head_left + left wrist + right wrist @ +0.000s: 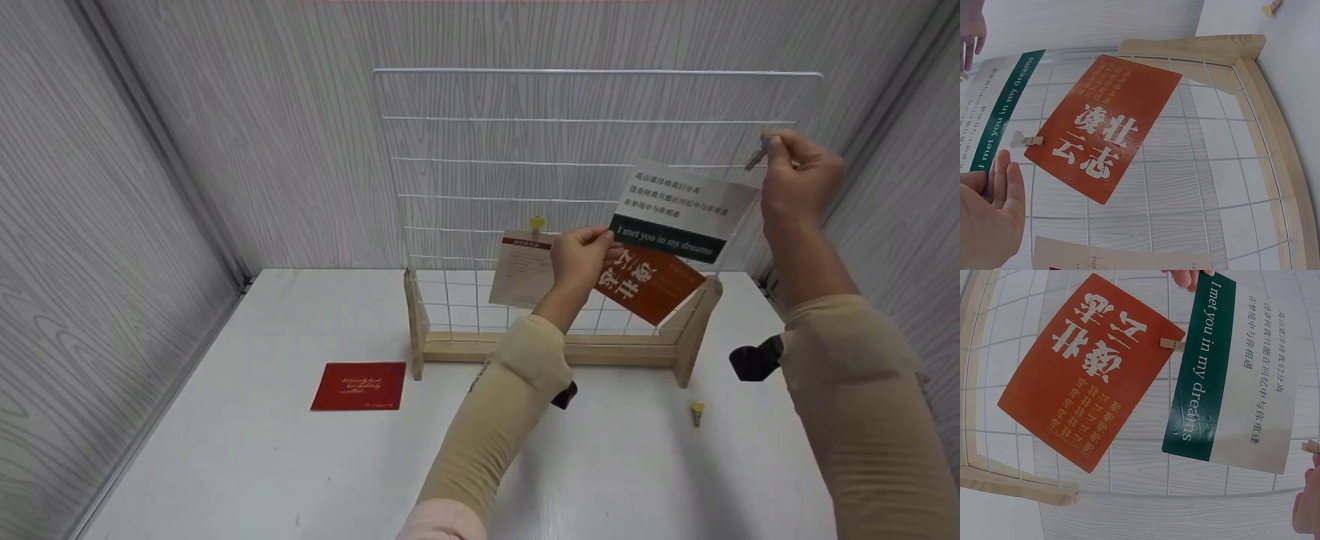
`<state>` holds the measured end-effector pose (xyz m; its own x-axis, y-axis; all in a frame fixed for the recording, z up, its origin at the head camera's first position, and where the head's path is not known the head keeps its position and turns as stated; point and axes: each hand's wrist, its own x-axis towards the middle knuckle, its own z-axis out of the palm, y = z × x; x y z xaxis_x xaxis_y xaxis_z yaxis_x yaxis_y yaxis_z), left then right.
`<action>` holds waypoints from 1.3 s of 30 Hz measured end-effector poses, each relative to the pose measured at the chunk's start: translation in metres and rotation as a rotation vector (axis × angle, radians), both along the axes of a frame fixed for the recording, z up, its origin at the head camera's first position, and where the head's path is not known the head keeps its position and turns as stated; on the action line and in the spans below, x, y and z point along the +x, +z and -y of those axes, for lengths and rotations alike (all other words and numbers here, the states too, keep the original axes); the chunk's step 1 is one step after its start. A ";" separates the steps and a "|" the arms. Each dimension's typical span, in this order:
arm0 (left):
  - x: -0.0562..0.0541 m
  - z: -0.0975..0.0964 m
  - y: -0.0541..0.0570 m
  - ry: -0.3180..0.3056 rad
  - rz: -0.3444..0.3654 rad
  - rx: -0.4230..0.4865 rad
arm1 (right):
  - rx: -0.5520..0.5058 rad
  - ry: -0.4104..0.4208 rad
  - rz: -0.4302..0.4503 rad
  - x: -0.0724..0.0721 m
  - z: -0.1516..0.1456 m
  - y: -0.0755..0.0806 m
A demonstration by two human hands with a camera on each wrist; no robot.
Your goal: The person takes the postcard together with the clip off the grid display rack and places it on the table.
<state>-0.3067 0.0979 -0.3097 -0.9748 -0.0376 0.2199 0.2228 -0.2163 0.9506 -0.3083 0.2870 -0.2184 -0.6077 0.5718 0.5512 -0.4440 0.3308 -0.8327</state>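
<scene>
My left hand (pixel 581 262) pinches the lower left edge of a white and green postcard (pixel 679 206) reading "I met you in my dreams", held up in front of the wire grid. At the upper right, my right hand (pixel 802 176) pinches a small wooden clothespin (pixel 756 154), apart from the postcard's right corner. An orange postcard (pixel 1103 129) hangs tilted on the grid from a wooden clothespin (pixel 1033 140) with a pale heart. Part of it lies behind the green postcard in the head view. A cream card (pixel 517 266) hangs further left under a yellow-topped clothespin (pixel 536 223).
The white wire grid (pixel 600 72) stands in a wooden base (pixel 622 352) on the white table (pixel 247 465). A red card (pixel 358 386) lies at the left. Another yellow-topped clothespin (pixel 697 414) lies in front of the base's right foot.
</scene>
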 end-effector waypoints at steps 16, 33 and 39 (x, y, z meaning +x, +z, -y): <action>0.006 0.004 -0.003 -0.042 -0.023 0.010 | -0.015 0.002 0.045 0.006 0.001 0.000; 0.030 0.024 0.008 -0.042 0.039 -0.013 | 0.065 0.005 0.037 0.010 -0.007 -0.011; 0.016 0.024 -0.011 -0.055 0.037 0.014 | 0.065 0.018 0.097 0.014 -0.011 -0.015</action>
<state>-0.2908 0.0737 -0.3204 -0.9830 0.0134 0.1832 0.1746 -0.2402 0.9549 -0.2943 0.2977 -0.2329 -0.6697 0.5253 0.5249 -0.3687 0.3784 -0.8490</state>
